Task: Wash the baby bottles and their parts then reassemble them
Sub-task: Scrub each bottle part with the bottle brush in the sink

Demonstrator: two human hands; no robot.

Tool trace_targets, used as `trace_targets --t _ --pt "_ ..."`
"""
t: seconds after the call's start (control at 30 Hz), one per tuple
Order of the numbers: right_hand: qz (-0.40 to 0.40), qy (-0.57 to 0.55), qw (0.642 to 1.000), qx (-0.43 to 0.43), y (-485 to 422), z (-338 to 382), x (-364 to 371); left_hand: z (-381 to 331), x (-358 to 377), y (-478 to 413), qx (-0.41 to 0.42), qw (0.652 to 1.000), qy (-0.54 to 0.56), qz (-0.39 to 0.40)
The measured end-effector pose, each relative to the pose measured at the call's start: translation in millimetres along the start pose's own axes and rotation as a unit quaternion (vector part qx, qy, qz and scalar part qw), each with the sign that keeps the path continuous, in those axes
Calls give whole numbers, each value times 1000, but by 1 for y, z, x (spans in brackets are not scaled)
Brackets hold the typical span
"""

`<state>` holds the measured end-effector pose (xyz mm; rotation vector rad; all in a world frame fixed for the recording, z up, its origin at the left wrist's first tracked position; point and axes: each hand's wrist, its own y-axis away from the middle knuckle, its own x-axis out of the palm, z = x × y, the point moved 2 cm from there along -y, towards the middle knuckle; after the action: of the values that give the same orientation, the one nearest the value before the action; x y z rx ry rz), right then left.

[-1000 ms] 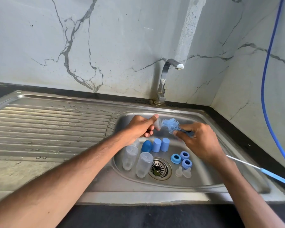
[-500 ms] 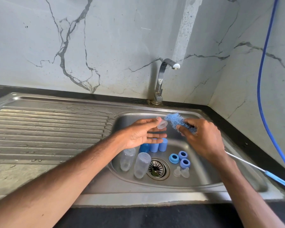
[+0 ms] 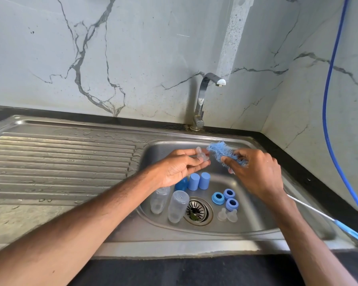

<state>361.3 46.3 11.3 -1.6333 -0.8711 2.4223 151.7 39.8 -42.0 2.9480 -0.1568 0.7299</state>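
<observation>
Over the sink [image 3: 194,238], the left hand [image 3: 180,169] is pinching a clear teat [image 3: 201,154] at its nearly straight fingertips while the right hand [image 3: 256,172] is gripping the blue brush [image 3: 221,151] by the head (turning the teat slowly against the bristles should clean best).

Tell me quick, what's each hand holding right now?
Left hand: pinches a teat at its fingertips.
Right hand: grips the brush.

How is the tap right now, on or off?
Off. No water comes out of the tap, and no stream falls into the sink below it.
</observation>
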Motion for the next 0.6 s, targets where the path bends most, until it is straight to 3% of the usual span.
trace_targets --t 0.33,0.6 --pt "71 -109 992 -5 -1 0 5 4 0 2 4 995 -91 -38" --pt "-40 -87 995 -9 -1 1 -8 0 1 4 20 992 -119 -45"
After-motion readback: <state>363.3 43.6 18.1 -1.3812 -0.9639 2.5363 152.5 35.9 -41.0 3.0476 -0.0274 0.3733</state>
